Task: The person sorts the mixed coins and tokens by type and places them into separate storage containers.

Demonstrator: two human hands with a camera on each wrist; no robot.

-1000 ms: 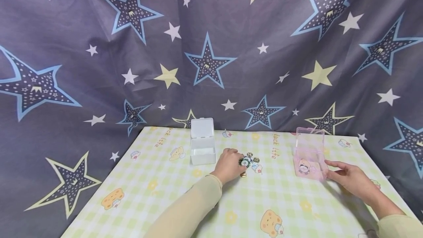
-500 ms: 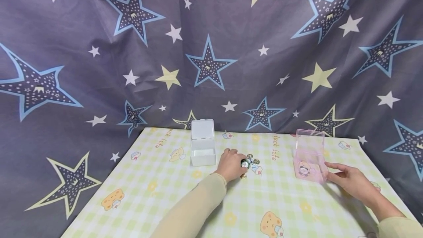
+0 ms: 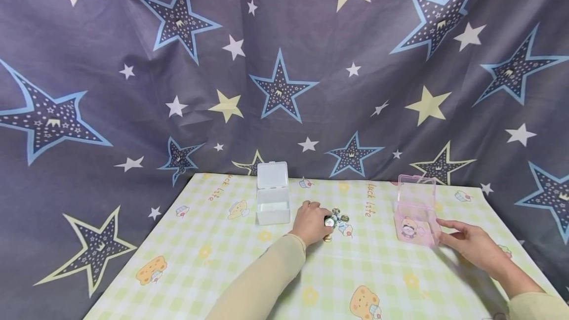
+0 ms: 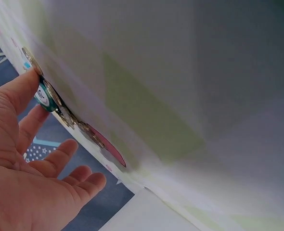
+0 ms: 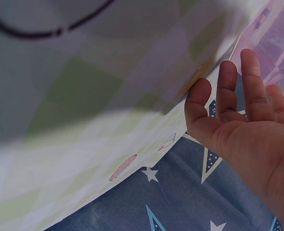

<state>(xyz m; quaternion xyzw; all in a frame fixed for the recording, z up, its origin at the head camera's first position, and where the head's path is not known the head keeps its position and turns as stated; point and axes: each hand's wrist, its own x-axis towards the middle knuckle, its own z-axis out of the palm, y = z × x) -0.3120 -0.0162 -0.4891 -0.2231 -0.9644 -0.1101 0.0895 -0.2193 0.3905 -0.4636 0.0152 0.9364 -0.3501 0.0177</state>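
Note:
My left hand (image 3: 311,222) pinches a green-and-white poker chip (image 4: 44,98) between thumb and forefinger, its other fingers spread loosely. Several coins (image 3: 344,218) lie in a small cluster around that chip, and one gold coin (image 3: 328,237) sits on the near side. A round piece with a pinkish-red face (image 4: 108,146) shows among the coins in the left wrist view. On the right, my right hand (image 3: 475,246) touches the side wall of a clear pink box (image 3: 424,237) with its fingertips, fingers mostly straight. The box's lid is up, and a dark-and-white round piece (image 3: 408,231) shows inside it.
A white box (image 3: 273,217) with its lid raised stands left of the coins, close to my left hand. The table wears a green checked cloth (image 3: 249,280) with cartoon prints. Behind its far edge hangs a dark curtain (image 3: 311,28) patterned with stars.
My left hand has shifted slightly to the right over the coins, its fingers now closer round the green-and-white poker chip. The right hand and both boxes stay in place.

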